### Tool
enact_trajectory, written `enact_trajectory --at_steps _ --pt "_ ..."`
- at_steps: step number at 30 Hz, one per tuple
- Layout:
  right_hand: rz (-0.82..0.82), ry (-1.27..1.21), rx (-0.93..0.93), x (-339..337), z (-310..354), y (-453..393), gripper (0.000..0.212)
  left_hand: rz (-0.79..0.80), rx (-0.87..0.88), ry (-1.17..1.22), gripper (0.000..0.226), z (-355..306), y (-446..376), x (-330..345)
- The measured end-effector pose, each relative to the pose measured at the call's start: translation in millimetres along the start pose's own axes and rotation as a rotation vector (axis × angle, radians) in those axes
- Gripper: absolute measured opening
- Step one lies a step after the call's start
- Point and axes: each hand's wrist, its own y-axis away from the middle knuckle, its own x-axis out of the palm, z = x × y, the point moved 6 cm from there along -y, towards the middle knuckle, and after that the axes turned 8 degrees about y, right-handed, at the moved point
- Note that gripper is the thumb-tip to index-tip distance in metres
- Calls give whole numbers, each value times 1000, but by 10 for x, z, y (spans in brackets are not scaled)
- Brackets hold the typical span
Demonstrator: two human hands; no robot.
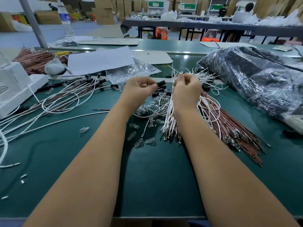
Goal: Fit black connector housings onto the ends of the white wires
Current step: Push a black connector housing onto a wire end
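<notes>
Above the middle of the green work mat (147, 177), the left hand (139, 89) pinches a small black cylindrical plastic connector housing (161, 83) between thumb and forefinger, its open end turned toward the right hand (186, 89). That right hand is curled round the upper part of a thick bundle of thin white insulated wires (169, 115), whose lower ends, tipped with small metal terminals, fan out on the mat near the wrist, while the upper ends spray out beyond the knuckles. The housing and the wire ends are close but apart; whether one wire has been singled out between the right fingertips cannot be told, since the fingers hide it. More black housings (158, 93) lie loose just below the left hand, among a scatter of small clear glass bulbs (152, 105). A sheaf of thin brown wires (229, 126) lies to the right of the white bundle, touching it. To do this step well, it seems wise to tease out a single white end, hold it short so it does not buckle, line it up straight with the housing's mouth, and push squarely until the end seats. Keeping the rest of the bundle gripped lower in the palm should stop neighbouring strands from crowding the opening or snagging.
</notes>
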Motion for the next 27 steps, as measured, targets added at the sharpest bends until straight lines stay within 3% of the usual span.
enact_trajectory --at_steps 4,13,18,23,27 --pt "-79 -176 157 -207 -109 -117 8 -19 -23 103 14 68 0 -161" --pt "154 23 -110 30 97 28 20 67 84 338 15 -73 1 -92" --pt "216 26 -116 69 85 45 20 121 108 387 15 -93 6 -74" --pt "238 -49 -38 80 36 28 19 146 76 384 16 -78 0 -65" --pt "281 -201 64 113 -2 8 15 31 -5 130 20 32 -25 -129"
